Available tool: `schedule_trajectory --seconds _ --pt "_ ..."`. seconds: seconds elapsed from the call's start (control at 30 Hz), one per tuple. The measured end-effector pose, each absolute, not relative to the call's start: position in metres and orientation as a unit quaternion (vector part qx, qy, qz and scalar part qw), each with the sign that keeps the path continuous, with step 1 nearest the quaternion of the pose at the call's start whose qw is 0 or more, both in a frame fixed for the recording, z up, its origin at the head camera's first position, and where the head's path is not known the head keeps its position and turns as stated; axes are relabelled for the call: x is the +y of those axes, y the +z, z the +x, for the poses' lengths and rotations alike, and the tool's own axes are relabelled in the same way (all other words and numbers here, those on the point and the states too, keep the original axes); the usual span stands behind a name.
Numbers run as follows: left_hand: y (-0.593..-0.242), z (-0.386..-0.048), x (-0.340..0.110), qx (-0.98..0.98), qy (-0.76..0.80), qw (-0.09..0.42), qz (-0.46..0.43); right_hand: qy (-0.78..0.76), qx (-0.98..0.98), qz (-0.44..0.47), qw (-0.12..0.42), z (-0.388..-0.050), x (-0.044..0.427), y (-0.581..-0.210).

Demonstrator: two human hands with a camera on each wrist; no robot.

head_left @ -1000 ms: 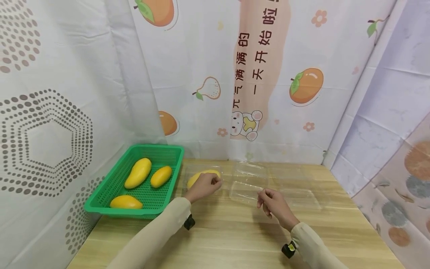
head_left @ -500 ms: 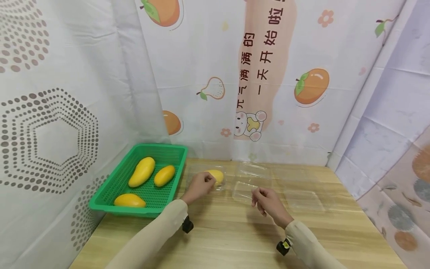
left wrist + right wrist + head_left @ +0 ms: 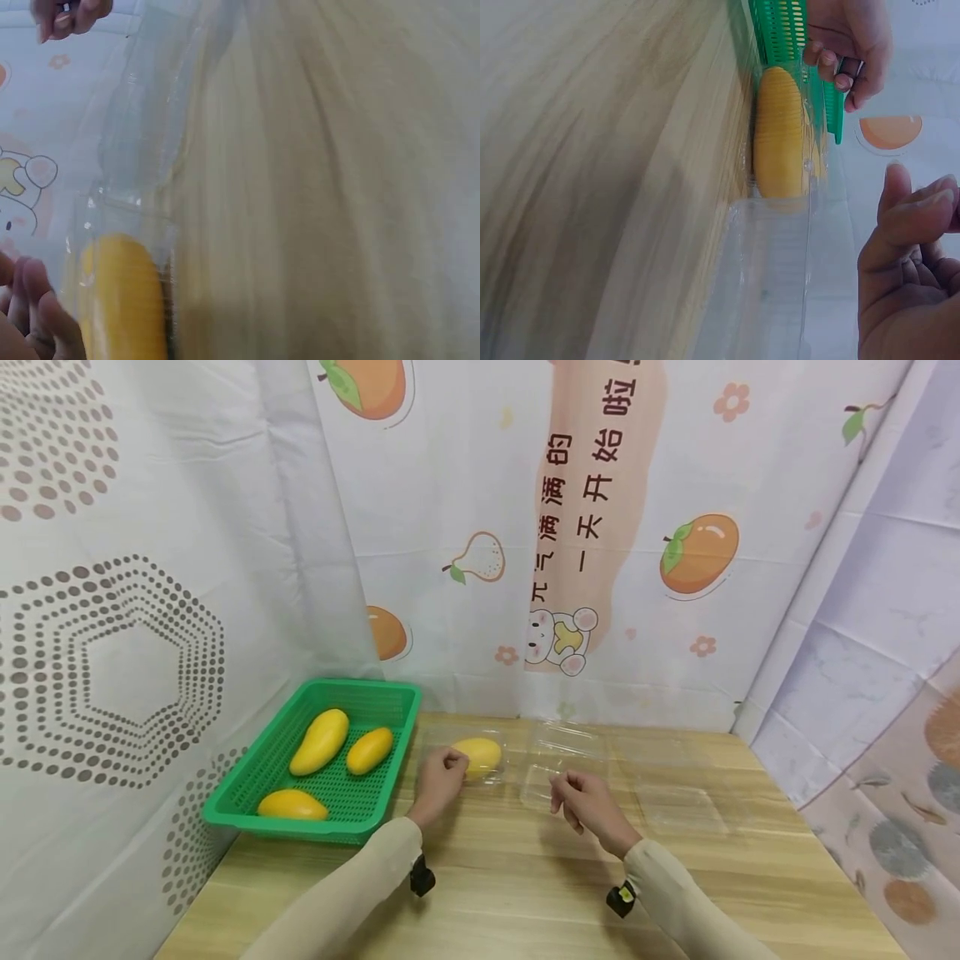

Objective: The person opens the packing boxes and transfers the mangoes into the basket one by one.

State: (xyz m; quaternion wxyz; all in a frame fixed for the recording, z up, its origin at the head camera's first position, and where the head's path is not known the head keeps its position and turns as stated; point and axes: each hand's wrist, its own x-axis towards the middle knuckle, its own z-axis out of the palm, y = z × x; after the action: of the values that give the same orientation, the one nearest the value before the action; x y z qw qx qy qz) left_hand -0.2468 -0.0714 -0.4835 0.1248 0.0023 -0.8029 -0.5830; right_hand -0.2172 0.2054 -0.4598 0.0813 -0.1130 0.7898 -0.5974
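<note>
A yellow mango (image 3: 482, 756) lies in a clear plastic box (image 3: 491, 781) beside the green basket. My left hand (image 3: 438, 785) hovers at the box's left side, partly in front of the mango, fingers loosely bent and holding nothing. In the left wrist view its fingertips (image 3: 41, 300) appear apart from the mango. My right hand (image 3: 592, 810) hangs before a second clear box (image 3: 543, 781), thumb and fingers loosely curled around nothing. The right wrist view gives both the mango box and the right hand's fingers (image 3: 915, 217) with air between them.
At the left stands a green basket (image 3: 378, 818) with a long mango (image 3: 320, 742) and two smaller mangoes, one of them near its right side (image 3: 370, 751). Another clear box (image 3: 678, 806) is on the right of the wooden table (image 3: 517, 893). Printed curtains stand behind and at both sides.
My left hand has drawn leftward across the mango, uncovering its right part. My right hand has shifted left toward the middle box. The head view has turned slightly.
</note>
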Motion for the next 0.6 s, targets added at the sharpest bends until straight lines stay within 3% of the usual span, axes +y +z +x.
schedule_trajectory --seconds 0.23,0.6 --pt "-0.493 -0.235 -0.082 -0.815 -0.557 0.158 0.039 -0.588 0.791 -0.141 0.094 -0.225 0.186 -0.455" --pt "-0.502 -0.226 -0.097 -0.795 -0.583 0.148 0.084 -0.57 0.792 -0.192 0.107 -0.235 0.154 -0.453"
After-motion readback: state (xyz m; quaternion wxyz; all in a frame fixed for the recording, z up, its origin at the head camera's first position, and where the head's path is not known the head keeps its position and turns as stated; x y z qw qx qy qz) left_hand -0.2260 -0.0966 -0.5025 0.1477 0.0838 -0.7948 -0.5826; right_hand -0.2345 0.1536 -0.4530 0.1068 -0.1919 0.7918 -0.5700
